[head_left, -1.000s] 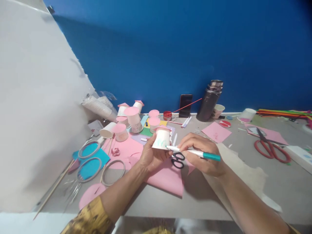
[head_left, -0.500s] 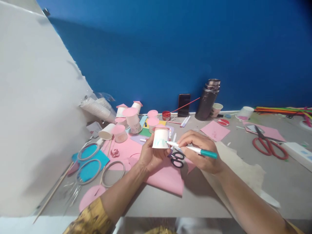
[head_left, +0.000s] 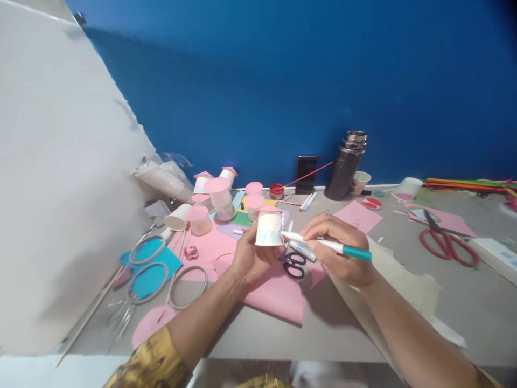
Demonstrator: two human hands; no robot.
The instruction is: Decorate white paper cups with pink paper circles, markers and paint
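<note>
My left hand (head_left: 249, 257) is closed round an upturned white paper cup (head_left: 269, 229) with a pink paper top, held above the table. Teal marks run along the cup's side. My right hand (head_left: 341, 249) pinches a white marker with a teal end (head_left: 329, 246), and its tip touches the cup's right side. Black-handled scissors (head_left: 295, 264) lie on a pink paper sheet (head_left: 274, 293) just under both hands.
Several pink-topped cups (head_left: 220, 195) and a stack of white cups (head_left: 161, 179) stand at the back left. Wire rings (head_left: 147, 272) lie on blue paper. A dark flask (head_left: 346, 164), phone (head_left: 306, 173), red paint pot (head_left: 277, 191) and red scissors (head_left: 448, 247) sit further back and right.
The marker tip has shifted slightly up along the cup's side, and more teal marks show on the cup. Both hands stay in nearly the same place.
</note>
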